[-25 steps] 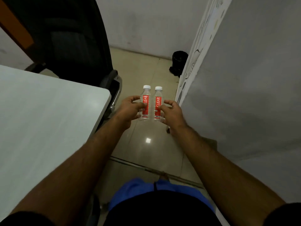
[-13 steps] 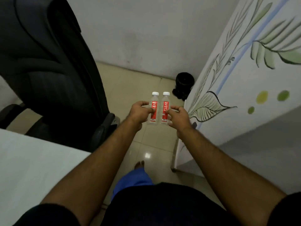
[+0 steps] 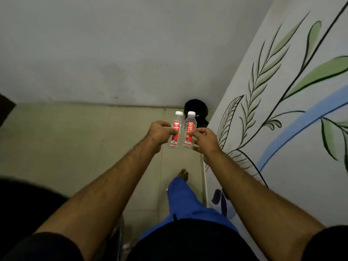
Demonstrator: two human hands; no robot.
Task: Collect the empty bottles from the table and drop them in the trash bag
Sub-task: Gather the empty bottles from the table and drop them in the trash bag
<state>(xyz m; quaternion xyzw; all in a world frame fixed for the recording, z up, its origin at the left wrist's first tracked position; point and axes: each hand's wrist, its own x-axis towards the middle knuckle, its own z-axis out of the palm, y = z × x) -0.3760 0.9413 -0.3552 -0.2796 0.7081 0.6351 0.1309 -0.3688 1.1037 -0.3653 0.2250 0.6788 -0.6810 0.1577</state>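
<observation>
Two small clear plastic bottles with white caps and red labels are held upright side by side in front of me. My left hand grips the left bottle, and my right hand grips the right bottle. The bottles touch each other. Just beyond them, on the floor in the corner, sits the black trash bag, partly hidden behind the bottles.
A grey wall stands ahead. A white panel painted with green leaves and a blue band runs along the right. The beige tiled floor is open to the left. My bare foot steps forward. A dark chair edge is at lower left.
I have walked forward past the table and chair, which have dropped out of view. The trash bag in the corner is now much closer. Both hands still hold the bottles.
</observation>
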